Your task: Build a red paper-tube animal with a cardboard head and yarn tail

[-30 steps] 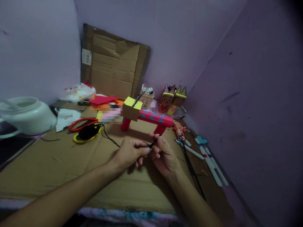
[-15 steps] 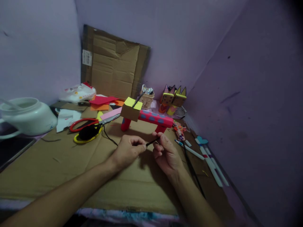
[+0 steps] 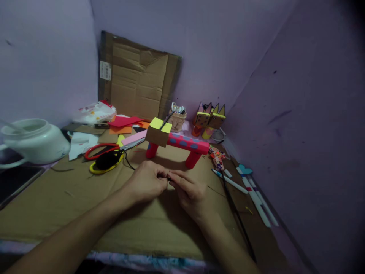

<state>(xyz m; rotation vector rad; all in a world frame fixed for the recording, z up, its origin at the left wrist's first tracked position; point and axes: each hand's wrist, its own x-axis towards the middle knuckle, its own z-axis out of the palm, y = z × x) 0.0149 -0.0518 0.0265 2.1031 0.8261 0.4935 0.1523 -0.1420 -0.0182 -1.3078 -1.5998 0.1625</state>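
Observation:
My left hand [image 3: 145,183] and my right hand [image 3: 188,192] meet over the flat cardboard sheet [image 3: 71,198], fingertips pinched together on a small black piece [image 3: 169,178] that is almost hidden between them. A black thread runs from the hands toward a black spool on a yellow ring [image 3: 106,161]. Just beyond the hands stands a paper animal [image 3: 173,142] with a red spotted body, red legs and a brown box head with a yellow top.
Red-handled scissors [image 3: 108,146] lie left of the animal. Coloured papers [image 3: 125,123], a basket of pens [image 3: 177,116] and two paper figures [image 3: 209,118] sit at the back. White markers [image 3: 253,198] lie on the right. A white pot [image 3: 32,140] stands far left.
My hands have come closer together and dropped lower toward the cardboard. The black piece, held out between them half a second ago, is now nearly covered by my fingertips.

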